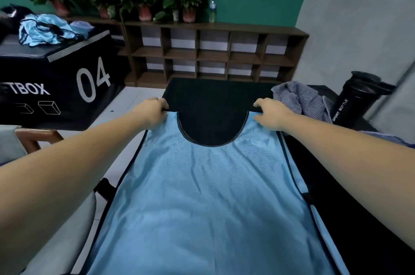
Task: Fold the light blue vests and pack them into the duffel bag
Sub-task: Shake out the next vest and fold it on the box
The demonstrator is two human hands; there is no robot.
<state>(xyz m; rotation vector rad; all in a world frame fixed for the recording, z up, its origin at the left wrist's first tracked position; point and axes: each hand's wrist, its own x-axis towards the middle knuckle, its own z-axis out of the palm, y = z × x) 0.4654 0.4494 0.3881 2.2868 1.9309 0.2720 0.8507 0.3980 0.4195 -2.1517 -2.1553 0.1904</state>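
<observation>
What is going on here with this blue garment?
A person has a light blue vest spread flat on a black surface. The left hand and the right hand each grip one shoulder strap at the far end. The vest is not yet folded. A heap of light blue vests lies on the black box marked 04, at the left.
</observation>
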